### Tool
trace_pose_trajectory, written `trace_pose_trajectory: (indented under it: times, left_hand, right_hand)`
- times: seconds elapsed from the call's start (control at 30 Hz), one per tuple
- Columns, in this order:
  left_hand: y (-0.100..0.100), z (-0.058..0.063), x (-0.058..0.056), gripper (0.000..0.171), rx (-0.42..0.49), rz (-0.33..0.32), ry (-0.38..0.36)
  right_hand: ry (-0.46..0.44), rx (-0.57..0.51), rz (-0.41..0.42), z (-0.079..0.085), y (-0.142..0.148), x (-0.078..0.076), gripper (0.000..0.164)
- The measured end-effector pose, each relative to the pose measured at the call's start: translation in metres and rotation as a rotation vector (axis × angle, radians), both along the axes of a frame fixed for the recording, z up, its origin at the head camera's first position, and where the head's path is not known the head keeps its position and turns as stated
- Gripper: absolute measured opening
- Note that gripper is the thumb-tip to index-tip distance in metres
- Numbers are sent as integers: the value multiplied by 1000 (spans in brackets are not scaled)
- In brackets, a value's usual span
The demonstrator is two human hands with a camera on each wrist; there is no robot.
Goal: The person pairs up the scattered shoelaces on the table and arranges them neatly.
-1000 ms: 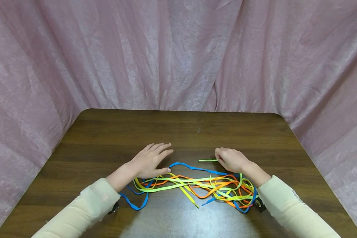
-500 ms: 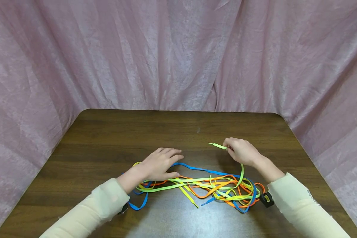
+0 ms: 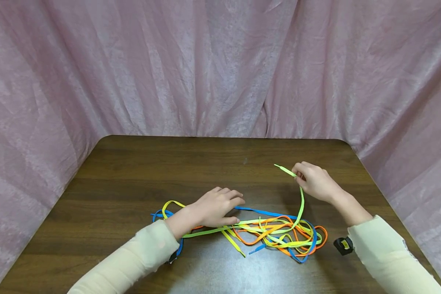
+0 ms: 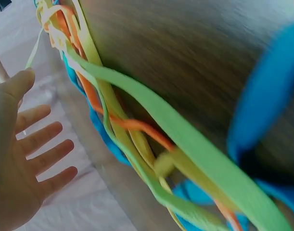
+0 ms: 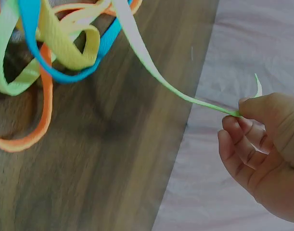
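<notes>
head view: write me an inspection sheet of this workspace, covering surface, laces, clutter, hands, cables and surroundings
Surface: brown wood-look table, with bright glare at its near side.
Laces: light green lace, yellow lace, orange lace and blue lace cross in a loose heap; any knots cannot be told.
Clutter: nothing seen.
Hands: right hand pinches the light green lace near its tip; left hand is palm down over the laces, fingers spread, contact unclear.
Cables: nothing seen.
Surroundings: pink curtain behind the table and at both sides; small black device by the right sleeve.
</notes>
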State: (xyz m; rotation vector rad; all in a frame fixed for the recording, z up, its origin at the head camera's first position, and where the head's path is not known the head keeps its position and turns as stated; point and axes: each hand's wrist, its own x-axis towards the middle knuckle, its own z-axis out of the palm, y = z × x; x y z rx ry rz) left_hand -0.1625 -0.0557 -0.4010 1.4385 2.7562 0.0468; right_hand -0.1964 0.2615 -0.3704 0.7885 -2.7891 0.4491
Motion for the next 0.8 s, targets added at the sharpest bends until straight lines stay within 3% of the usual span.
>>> trace_pose_trajectory:
  times: [0.37, 0.8]
  left_hand:
    - [42, -3, 7, 43, -21, -95, 111]
    - [90, -7, 21, 43, -58, -120, 234]
  right_hand:
    - [5, -12, -63, -2, 17, 4, 15]
    - [26, -25, -78, -8, 27, 5, 16]
